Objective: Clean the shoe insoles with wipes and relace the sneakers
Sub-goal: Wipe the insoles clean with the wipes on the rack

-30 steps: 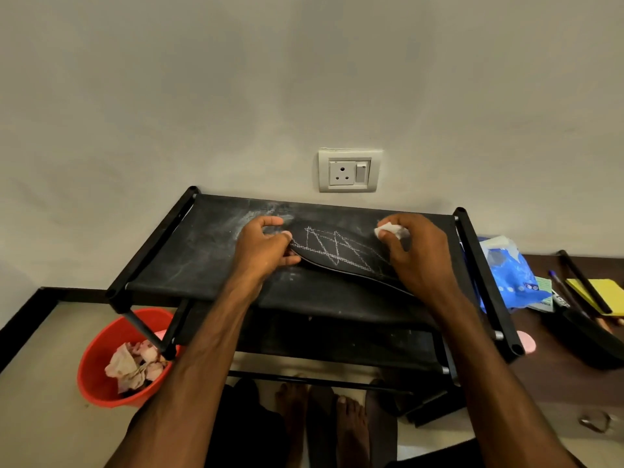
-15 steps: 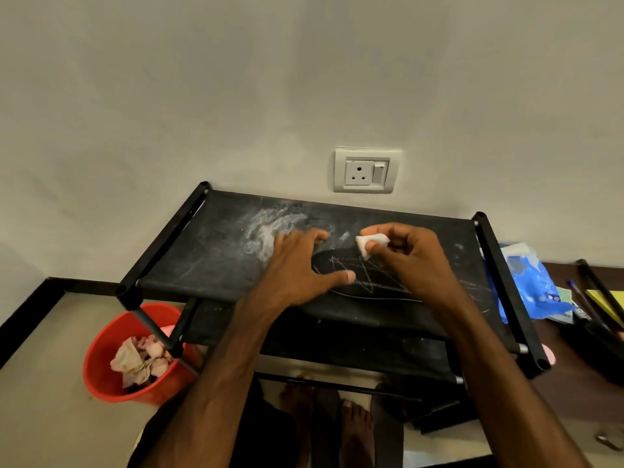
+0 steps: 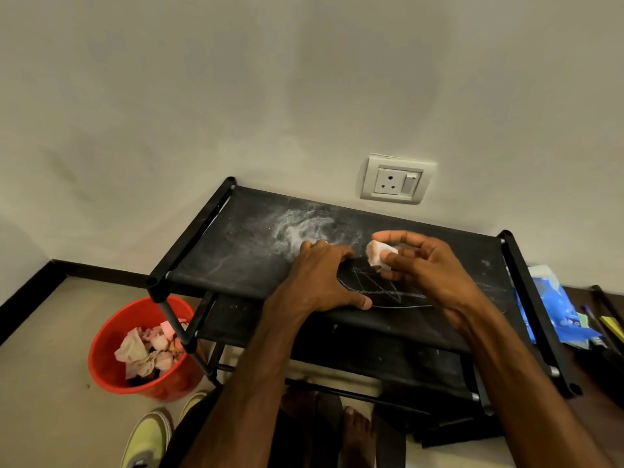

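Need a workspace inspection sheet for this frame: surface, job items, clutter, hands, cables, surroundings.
Surface: black fabric shelf, smeared with white dust.
Job's things: black insole lying on the shelf; crumpled wipe; yellow-green sneaker on the floor.
Clutter: red bucket holding used wipes; blue pack at the right.
Hands: left hand presses the insole down; right hand pinches the wipe.
Cables: nothing seen.
Surroundings: wall socket, nothing plugged in; bare feet below.

Dim, warm indoor light, soft shadows on the wall (image 3: 202, 96), wide-angle bending at edges, slight blur.
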{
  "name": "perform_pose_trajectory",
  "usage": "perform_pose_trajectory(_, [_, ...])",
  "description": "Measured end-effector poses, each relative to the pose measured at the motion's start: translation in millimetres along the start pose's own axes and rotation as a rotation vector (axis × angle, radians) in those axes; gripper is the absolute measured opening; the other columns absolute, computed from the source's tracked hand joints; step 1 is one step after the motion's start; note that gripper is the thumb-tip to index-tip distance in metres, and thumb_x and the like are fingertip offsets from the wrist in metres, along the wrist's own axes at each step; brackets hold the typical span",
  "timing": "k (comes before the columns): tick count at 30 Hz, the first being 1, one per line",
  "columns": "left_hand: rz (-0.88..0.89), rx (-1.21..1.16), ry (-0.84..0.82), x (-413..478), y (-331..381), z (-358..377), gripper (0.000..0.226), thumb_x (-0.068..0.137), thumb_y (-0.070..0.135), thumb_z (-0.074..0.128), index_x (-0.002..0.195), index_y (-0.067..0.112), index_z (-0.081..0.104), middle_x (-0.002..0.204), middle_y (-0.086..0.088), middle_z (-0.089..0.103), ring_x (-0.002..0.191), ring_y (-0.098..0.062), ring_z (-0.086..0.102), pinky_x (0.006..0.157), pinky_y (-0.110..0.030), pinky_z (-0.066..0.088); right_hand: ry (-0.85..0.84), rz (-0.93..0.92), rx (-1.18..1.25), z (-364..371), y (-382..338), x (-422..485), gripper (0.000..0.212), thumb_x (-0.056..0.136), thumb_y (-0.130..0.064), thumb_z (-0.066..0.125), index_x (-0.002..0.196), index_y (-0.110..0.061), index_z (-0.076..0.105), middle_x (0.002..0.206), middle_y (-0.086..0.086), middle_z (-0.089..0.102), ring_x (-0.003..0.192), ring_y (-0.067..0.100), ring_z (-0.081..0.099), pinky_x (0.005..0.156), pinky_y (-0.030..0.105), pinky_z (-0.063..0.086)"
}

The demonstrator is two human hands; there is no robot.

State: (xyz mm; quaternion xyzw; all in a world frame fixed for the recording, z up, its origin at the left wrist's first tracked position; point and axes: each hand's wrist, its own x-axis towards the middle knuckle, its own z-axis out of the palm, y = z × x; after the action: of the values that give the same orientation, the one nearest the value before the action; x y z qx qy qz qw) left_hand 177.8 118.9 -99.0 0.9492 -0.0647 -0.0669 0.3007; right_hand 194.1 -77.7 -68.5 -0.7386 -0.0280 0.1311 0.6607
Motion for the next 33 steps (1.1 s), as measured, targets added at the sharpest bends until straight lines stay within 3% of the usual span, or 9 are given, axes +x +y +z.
perform_pose_trajectory(7, [0.011, -0.023, 0.050, 1, 0, -3, 0.071, 0.075, 0.061, 0.078, 0.135, 0.030, 0.055, 0.134, 0.000, 0.052, 0.128, -0.022, 0.036, 0.103, -0.041, 0.039, -0.107, 0.018, -0.042, 9, -12, 21, 0.030, 0.095, 0.004, 0.061, 0.117, -0.011, 0.074, 0.111, 0.012, 0.075, 0.102, 0.027, 0.074, 0.083, 0.033, 0.063])
perform_pose_trajectory(10, [0.037, -0.181, 0.243, 5, 1, -7, 0.047, 0.089, 0.038, 0.072, 0.133, 0.029, 0.059, 0.132, 0.004, 0.059, 0.125, -0.018, 0.046, 0.104, -0.039, 0.045, -0.065, -0.047, -0.104, 9, -7, 21, 0.025, 0.095, -0.002, 0.064, 0.117, -0.011, 0.073, 0.105, 0.008, 0.077, 0.096, 0.025, 0.075, 0.080, 0.031, 0.063])
perform_pose_trajectory(12, [0.046, -0.382, 0.364, 5, 5, -11, 0.032, 0.095, 0.017, 0.066, 0.126, 0.023, 0.066, 0.121, 0.008, 0.067, 0.110, -0.006, 0.059, 0.097, -0.026, 0.053, 0.005, -0.103, -0.178, 3, -1, 19, 0.023, 0.094, -0.009, 0.068, 0.115, -0.015, 0.073, 0.098, 0.003, 0.078, 0.087, 0.022, 0.075, 0.074, 0.027, 0.062])
perform_pose_trajectory(14, [0.058, -0.535, 0.376, 7, 11, -12, 0.026, 0.096, 0.009, 0.063, 0.119, 0.019, 0.069, 0.111, 0.009, 0.073, 0.100, 0.000, 0.066, 0.091, -0.020, 0.055, 0.076, -0.124, -0.208, -4, 4, 17, 0.021, 0.092, -0.013, 0.070, 0.113, -0.016, 0.073, 0.092, 0.003, 0.078, 0.081, 0.029, 0.073, 0.072, 0.032, 0.061])
perform_pose_trajectory(17, [0.081, -0.657, 0.305, 9, 21, -6, 0.023, 0.096, 0.010, 0.064, 0.114, 0.022, 0.072, 0.105, 0.010, 0.075, 0.098, -0.003, 0.070, 0.090, -0.029, 0.058, 0.135, -0.154, -0.193, -10, 5, 14, 0.020, 0.091, -0.015, 0.073, 0.110, -0.015, 0.072, 0.085, 0.006, 0.078, 0.080, 0.035, 0.073, 0.070, 0.037, 0.062])
perform_pose_trajectory(22, [0.067, -0.685, 0.265, 11, 33, 4, 0.021, 0.095, 0.014, 0.066, 0.115, 0.020, 0.071, 0.105, 0.005, 0.074, 0.095, -0.009, 0.071, 0.087, -0.036, 0.061, 0.151, -0.200, -0.190, -15, 5, 7, 0.019, 0.088, -0.011, 0.074, 0.108, -0.011, 0.073, 0.086, 0.005, 0.078, 0.072, 0.016, 0.074, 0.062, 0.023, 0.058])
perform_pose_trajectory(28, [0.058, -0.655, 0.296, 13, 32, 3, 0.023, 0.091, 0.015, 0.073, 0.113, 0.020, 0.070, 0.098, 0.004, 0.075, 0.086, -0.011, 0.073, 0.081, -0.038, 0.062, 0.097, -0.232, -0.204, -17, 3, 5, 0.030, 0.080, -0.005, 0.080, 0.109, -0.011, 0.073, 0.099, 0.000, 0.078, 0.089, 0.013, 0.075, 0.077, 0.025, 0.061])
perform_pose_trajectory(33, [0.042, -0.659, 0.293, 13, 31, 3, 0.016, 0.090, 0.017, 0.075, 0.105, 0.021, 0.072, 0.093, 0.005, 0.075, 0.085, -0.011, 0.073, 0.082, -0.039, 0.062, 0.115, -0.178, -0.071, -15, 1, 8, 0.034, 0.080, -0.004, 0.080, 0.112, -0.013, 0.072, 0.099, 0.003, 0.078, 0.090, 0.016, 0.076, 0.077, 0.026, 0.062])
